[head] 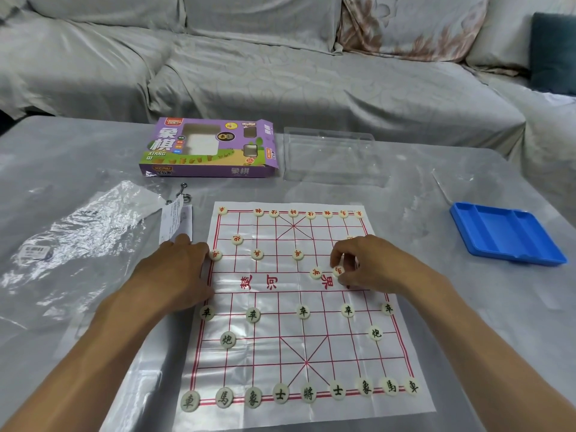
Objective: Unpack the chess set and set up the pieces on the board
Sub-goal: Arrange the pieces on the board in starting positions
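Board [280,325] edge — left hand [177,272], seemingly flat

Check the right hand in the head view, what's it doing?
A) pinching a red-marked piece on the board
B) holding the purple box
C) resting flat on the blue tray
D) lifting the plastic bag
A: the right hand has its fingertips closed on a red-marked piece over the board near the river line, while the blue tray and purple box lie untouched.
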{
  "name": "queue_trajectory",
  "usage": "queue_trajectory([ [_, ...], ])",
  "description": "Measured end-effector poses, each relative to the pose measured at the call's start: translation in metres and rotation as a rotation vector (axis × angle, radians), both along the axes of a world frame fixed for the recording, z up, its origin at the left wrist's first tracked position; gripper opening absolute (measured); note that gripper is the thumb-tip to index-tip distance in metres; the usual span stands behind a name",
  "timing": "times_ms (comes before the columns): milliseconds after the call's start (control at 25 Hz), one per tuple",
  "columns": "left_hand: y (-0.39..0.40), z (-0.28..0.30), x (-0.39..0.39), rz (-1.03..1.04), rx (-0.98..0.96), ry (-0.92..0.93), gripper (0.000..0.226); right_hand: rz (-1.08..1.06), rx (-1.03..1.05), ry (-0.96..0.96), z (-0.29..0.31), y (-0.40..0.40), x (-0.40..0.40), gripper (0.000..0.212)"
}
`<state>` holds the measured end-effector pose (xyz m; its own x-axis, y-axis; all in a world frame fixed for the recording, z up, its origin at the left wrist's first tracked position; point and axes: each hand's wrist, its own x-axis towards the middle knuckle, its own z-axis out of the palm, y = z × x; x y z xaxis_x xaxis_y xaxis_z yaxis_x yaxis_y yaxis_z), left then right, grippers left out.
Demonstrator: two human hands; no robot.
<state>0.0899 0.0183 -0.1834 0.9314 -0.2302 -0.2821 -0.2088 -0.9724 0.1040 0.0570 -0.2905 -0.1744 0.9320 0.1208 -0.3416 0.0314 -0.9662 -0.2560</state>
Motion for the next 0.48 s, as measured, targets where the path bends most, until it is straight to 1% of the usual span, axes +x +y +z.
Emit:
queue_trajectory([
  [160, 0.0004, 0.0008, 0.0002, -0.005, -0.005, 0.049, 0.05, -0.003, 0.018, 0.015, 0.0005, 0.0002, 0.0003, 0.019],
  [360, -0.0007, 0.0043, -0.001, 0.007, -0.007, 0.058, 0.051, -0.001, 0.005, 0.008, 0.0014, -0.0005, -0.0006, 0.018],
  [480, -0.0036, 0.0058, -0.004, 0.018, 0.01, 0.052, 0.046, 0.02, 0.018, -0.057, 0.0087, 0.0059, -0.0016, 0.017],
])
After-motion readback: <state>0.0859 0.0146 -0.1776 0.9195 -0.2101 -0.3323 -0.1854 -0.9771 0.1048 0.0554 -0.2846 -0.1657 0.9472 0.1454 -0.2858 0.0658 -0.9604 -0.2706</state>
